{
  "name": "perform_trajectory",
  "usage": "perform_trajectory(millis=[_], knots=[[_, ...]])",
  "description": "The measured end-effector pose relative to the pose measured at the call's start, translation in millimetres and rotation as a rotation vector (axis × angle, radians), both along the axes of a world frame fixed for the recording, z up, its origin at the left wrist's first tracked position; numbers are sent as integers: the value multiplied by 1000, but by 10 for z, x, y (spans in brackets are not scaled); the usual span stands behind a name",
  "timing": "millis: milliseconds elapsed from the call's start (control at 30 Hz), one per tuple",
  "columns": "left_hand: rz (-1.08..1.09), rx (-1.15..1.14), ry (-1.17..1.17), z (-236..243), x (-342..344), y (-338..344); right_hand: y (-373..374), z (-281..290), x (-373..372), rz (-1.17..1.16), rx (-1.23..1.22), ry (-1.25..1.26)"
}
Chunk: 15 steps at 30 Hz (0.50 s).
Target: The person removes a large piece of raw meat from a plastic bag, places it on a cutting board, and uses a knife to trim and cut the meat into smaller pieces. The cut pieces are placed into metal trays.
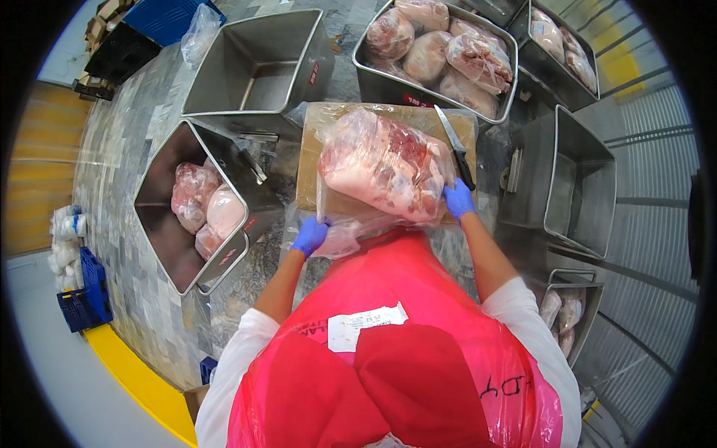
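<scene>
At the cardboard-topped work surface (317, 160) in front of us, between steel bins of bagged meat, we work a large cut of raw pork in its clear plastic bag (385, 166), which lies across the cardboard with its slack open end trailing toward our red apron (403, 358). Our left hand (309, 236), in a blue glove, has its fingers closed on a bunch of that loose plastic at the near-left edge; our right hand (458, 199), also gloved, presses against the right end of the meat, fingers curled round the bag, though we cannot tell how tightly they close. A knife (455, 146) lies blade-up the board just beyond the right hand, close to it but not held. To the left, an angled steel bin (160, 246) holds three wrapped cuts; an empty bin (258, 71) sits behind it, a full one (437, 48) at the top centre, another empty one (567, 179) to the right. As we judge it, the work goes best if the right hand steadies the heavy cut while the left draws the film away evenly, keeping both hands clear of the blade's edge and the meat square on the cardboard so it does not slide off.
</scene>
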State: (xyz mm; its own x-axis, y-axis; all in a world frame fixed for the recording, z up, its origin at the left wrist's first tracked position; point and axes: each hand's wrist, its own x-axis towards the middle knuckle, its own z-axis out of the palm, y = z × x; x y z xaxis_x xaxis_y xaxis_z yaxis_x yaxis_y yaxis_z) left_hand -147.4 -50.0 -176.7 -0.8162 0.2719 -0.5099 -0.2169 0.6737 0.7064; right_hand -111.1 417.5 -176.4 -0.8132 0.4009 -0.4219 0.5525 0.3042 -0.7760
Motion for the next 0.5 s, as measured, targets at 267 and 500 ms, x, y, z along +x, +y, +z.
perform_trajectory(millis=[267,500], knots=[[254,443,39,1812,-234,614,-539,168,155,-92,-304,-289],[116,656,332,2605,-1419,1423,-610,571,78,-297,-1414,-489]])
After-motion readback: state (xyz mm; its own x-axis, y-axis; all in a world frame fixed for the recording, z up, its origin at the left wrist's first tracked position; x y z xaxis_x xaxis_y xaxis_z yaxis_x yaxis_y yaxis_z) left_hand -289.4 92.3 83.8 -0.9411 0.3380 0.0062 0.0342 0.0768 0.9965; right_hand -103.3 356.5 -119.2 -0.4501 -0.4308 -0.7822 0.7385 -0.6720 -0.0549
